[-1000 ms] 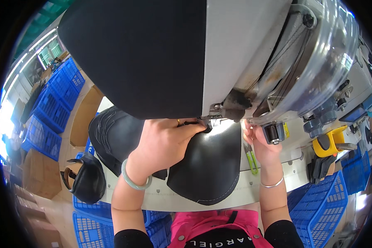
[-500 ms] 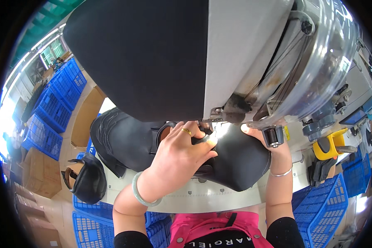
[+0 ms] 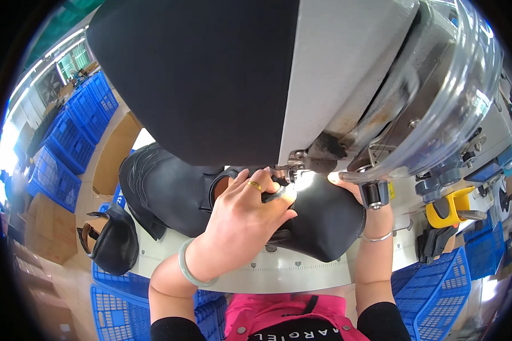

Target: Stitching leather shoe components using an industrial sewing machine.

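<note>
A large black leather piece (image 3: 327,224) lies under the head of a sewing machine (image 3: 347,74), its surface brightly lit beside the needle area. My left hand (image 3: 244,213), with a gold ring and a pale green bangle, pinches a fold of the leather between thumb and fingers just left of the presser foot (image 3: 293,172). A brown-lined strap loop (image 3: 219,186) shows beside its knuckles. My right hand (image 3: 371,207), wearing a silver bangle, grips the leather's far right edge; its thumb lies on top, while the machine and leather hide the other fingers.
A small black leather piece with a tan inside (image 3: 116,241) sits at the left table edge. Blue crates (image 3: 62,176) line the floor at left; another blue crate (image 3: 438,290) stands lower right. A yellow holder (image 3: 454,206) and dark pieces (image 3: 435,241) are on the right.
The whole view has shifted slightly, with table and hands appearing a little further left. Both hands keep their hold on the leather. A metal lever on the machine looks blurred now.
</note>
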The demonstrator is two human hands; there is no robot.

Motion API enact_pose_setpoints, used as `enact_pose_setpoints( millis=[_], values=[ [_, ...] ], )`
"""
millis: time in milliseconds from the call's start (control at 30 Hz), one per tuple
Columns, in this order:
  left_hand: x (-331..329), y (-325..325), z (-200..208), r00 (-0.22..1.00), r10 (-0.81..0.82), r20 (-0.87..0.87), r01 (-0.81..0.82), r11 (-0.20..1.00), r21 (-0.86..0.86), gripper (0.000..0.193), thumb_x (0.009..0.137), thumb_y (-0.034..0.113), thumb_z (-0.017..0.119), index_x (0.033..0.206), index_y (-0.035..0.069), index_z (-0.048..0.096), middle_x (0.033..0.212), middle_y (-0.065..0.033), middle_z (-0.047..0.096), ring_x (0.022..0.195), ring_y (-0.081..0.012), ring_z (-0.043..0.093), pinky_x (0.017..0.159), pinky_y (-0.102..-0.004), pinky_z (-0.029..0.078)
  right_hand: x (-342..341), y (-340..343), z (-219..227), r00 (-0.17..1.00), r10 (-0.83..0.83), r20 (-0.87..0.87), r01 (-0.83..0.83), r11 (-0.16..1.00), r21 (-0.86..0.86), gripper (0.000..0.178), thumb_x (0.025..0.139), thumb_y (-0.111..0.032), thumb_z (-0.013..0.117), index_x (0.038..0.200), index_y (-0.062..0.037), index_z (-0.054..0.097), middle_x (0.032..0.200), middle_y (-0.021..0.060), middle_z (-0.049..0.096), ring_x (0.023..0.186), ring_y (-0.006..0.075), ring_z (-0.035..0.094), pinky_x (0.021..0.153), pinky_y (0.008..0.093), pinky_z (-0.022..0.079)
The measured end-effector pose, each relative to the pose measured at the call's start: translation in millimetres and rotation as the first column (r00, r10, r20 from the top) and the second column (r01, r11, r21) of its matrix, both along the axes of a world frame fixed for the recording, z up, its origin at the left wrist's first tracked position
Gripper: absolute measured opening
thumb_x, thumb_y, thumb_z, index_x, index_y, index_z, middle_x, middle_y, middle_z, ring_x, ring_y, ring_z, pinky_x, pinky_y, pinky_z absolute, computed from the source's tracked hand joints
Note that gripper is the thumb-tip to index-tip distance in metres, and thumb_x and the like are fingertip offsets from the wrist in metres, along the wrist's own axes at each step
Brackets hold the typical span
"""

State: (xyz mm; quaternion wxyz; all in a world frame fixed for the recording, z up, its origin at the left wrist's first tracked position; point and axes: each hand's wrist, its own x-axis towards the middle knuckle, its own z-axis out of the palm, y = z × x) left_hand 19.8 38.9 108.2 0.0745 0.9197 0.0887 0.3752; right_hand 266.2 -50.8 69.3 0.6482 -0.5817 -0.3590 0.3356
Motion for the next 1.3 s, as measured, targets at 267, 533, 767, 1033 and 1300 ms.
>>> enact_pose_setpoints(
  millis=[267,533,767,1033,1300],
  values=[
    [-13.1,13.7,0.6,0.991,-0.118,0.061,0.130,0.957,-0.260,0.024,0.068,0.003,0.078,0.092,0.003,0.073,0.102,-0.0119,0.063,0.093,-0.0311,0.064,0.078,-0.0389,0.053,18.3,10.3,-19.1,0.977,-0.081,0.195,0.071,0.996,0.057,0.023,0.069,-0.014,0.086,0.083,-0.0021,0.073,0.083,0.0052,0.070,0.075,0.0141,0.064,0.069,0.0301,0.054],
    [-8.5,12.5,-3.4,0.986,-0.108,0.123,0.134,0.964,-0.230,0.021,0.071,0.005,0.077,0.091,0.005,0.074,0.104,-0.0139,0.063,0.091,-0.0297,0.061,0.079,-0.0372,0.051,21.0,10.8,-31.6,0.976,-0.164,0.146,0.148,0.982,0.113,0.030,0.071,-0.015,0.083,0.093,0.0007,0.070,0.090,0.0058,0.070,0.082,0.0152,0.064,0.075,0.0301,0.053],
    [-8.0,14.6,-6.1,0.987,-0.100,0.127,0.130,0.956,-0.263,0.020,0.071,0.005,0.077,0.091,0.005,0.074,0.104,-0.0132,0.064,0.091,-0.0295,0.062,0.078,-0.0370,0.051,20.7,7.5,-29.7,0.985,-0.168,-0.049,0.173,0.975,0.138,0.037,0.072,-0.016,0.080,0.102,0.0031,0.067,0.096,0.0063,0.069,0.088,0.0161,0.064,0.080,0.0302,0.051],
    [-8.9,16.2,-2.1,0.989,-0.096,0.114,0.116,0.976,-0.184,0.022,0.071,0.007,0.076,0.093,0.005,0.074,0.102,-0.0126,0.066,0.092,-0.0300,0.064,0.080,-0.0377,0.051,-5.2,-44.7,-47.4,0.795,0.462,-0.394,-0.212,0.820,0.532,0.047,0.075,-0.012,0.077,0.116,0.0052,0.062,0.109,0.0079,0.067,0.099,0.0197,0.063,0.087,0.0317,0.049],
    [-20.4,9.3,3.3,1.000,-0.020,-0.022,0.018,0.996,-0.082,0.048,0.055,-0.001,0.057,0.099,0.010,0.073,0.104,-0.0096,0.064,0.081,-0.0260,0.060,0.068,-0.0334,0.054,8.4,-55.4,-40.1,0.975,0.163,-0.147,-0.116,0.950,0.289,0.044,0.078,-0.008,0.075,0.119,-0.0014,0.060,0.104,0.0042,0.066,0.090,0.0132,0.061,0.075,0.0290,0.049]
  ],
)
